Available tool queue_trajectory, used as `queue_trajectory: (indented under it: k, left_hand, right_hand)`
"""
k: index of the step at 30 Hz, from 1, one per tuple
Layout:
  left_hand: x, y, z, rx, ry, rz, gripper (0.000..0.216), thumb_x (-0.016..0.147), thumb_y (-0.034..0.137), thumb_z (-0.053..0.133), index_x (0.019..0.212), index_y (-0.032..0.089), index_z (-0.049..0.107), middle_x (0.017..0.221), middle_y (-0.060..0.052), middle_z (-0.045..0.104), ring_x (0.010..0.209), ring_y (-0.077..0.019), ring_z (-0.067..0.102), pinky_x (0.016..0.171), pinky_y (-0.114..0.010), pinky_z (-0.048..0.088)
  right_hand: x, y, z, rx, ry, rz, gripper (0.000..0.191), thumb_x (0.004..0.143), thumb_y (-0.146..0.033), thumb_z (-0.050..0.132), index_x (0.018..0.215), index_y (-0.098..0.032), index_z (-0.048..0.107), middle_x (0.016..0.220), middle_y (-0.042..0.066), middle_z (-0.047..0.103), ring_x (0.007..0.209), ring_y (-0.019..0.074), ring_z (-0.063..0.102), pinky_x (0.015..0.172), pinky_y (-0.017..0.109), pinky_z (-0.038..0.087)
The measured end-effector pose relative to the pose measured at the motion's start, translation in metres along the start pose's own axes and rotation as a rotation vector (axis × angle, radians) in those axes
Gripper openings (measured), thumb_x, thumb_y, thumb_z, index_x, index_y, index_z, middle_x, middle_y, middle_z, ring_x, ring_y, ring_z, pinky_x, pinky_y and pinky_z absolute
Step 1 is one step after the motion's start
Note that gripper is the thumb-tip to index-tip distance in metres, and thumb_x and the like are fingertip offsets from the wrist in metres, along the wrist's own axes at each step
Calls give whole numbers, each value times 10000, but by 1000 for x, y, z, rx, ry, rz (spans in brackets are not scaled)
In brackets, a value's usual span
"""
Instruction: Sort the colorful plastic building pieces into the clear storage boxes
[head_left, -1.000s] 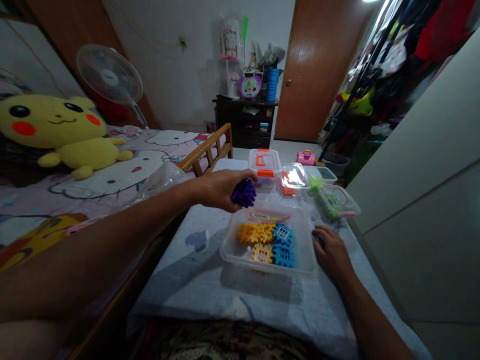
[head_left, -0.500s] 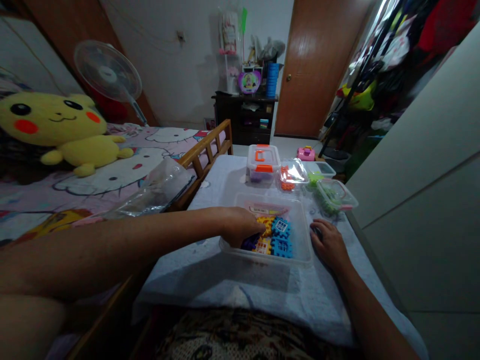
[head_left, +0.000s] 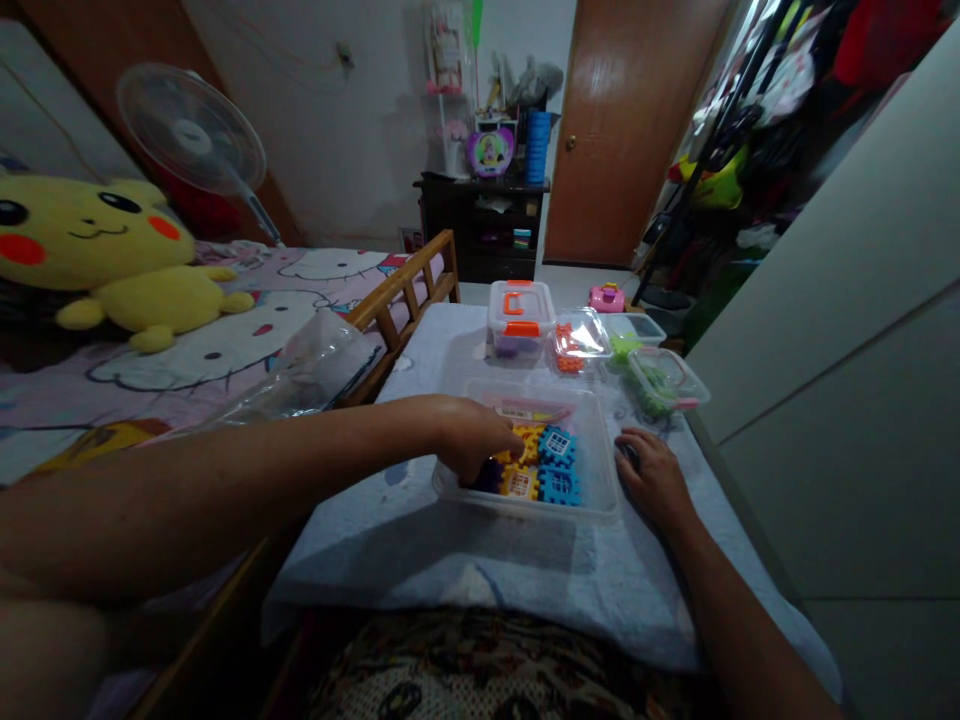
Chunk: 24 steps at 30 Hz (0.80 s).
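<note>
My left hand (head_left: 474,440) reaches over the left side of a clear plastic box (head_left: 598,508). Its fingers are bent round a dark purple building block (head_left: 491,476), most of it hidden, and one fingertip touches a yellow building block (head_left: 527,440). Beside these lie another yellow block (head_left: 519,484) with a window pattern, a blue block with a white window (head_left: 557,446) and a plain blue window block (head_left: 559,487). On the cloth, just right of the box, rests my right hand (head_left: 654,476), its fingers loosely spread. Something dark, perhaps shadow, shows beneath its thumb.
Behind the box stand a lidded box with orange clips (head_left: 520,312), a container of orange pieces (head_left: 570,348) and containers of green pieces (head_left: 654,385). A wooden bed rail (head_left: 409,285) and a crumpled plastic bag (head_left: 315,365) are left; a pale cabinet (head_left: 840,420) stands right.
The whole view has shifted slightly, with everything a little further left and up. My left hand stays at the blocks, and my right hand stays beside the box.
</note>
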<state>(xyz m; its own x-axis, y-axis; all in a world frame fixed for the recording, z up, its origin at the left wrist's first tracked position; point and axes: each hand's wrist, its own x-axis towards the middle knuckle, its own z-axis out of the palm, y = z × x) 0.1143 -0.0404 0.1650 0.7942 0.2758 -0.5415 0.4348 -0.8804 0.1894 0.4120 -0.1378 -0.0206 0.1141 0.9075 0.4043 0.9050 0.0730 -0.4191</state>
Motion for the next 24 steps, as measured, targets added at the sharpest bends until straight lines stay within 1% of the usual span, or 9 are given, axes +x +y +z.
queue_trajectory:
  k: [3,5,7,10,13,16,19,22,24]
  left_hand:
    - [2,-1,1,-20,-28,-48,400,688,137,666,1057,279,722,991,-55,743,815,-217,645,762,-321,500]
    - [5,1,4,2,-65,-78,311,732,136,619,982,275,743,896,-47,754,753,-205,640,741,-314,497]
    - [9,4,7,49,-84,-91,310,747,133,597,976,274,751,905,-63,759,747,-219,647,720,-324,496]
    - [12,9,10,108,-100,-100,381,744,124,585,1060,266,745,1001,-108,754,792,-266,669,685,-349,497]
    - [15,8,14,101,-59,-95,353,748,140,584,1044,237,749,990,-136,743,794,-288,672,660,-357,500]
    - [11,4,15,115,72,-100,253,790,236,603,1002,210,738,1008,-140,719,811,-269,668,702,-350,515]
    - [-5,3,12,85,253,-81,283,845,282,579,1106,232,678,1149,-102,676,915,-231,663,820,-330,518]
    - [-32,3,12,-33,457,-44,302,901,287,519,1186,269,615,1236,-51,639,1058,-202,633,956,-320,484]
    - [-51,1,21,-116,656,-55,300,945,349,453,1199,277,596,1265,-46,622,1125,-196,607,999,-323,472]
  right_hand:
    - [0,1,1,2,-1,-6,242,869,-290,507,1004,-198,686,1163,130,661,1100,291,584,994,475,439]
    - [1,1,1,-1,-1,-4,239,866,-284,508,1003,-198,684,1166,128,660,1106,289,580,997,474,435]
    - [1,0,0,-5,-8,4,244,866,-278,503,1008,-191,681,1174,132,658,1114,286,576,1001,474,432]
    - [1,-3,-2,-16,-14,14,246,867,-268,497,1010,-181,677,1177,140,656,1116,285,576,1002,473,431]
    - [1,-7,-4,-18,-15,5,232,872,-254,497,1004,-186,675,1161,135,660,1096,276,583,993,461,439]
    - [1,-10,-5,-11,-13,-1,224,872,-249,500,994,-180,674,1156,136,662,1090,276,586,987,455,445]
    - [2,-11,-6,13,-2,1,226,858,-231,502,993,-179,676,1153,138,671,1087,273,592,987,457,450]
    - [3,-14,-14,43,11,18,245,846,-214,497,1013,-177,671,1142,139,679,1087,269,601,996,457,453]
    - [1,-18,-26,62,5,33,255,843,-215,499,1029,-170,668,1156,145,678,1106,272,601,1010,458,449]
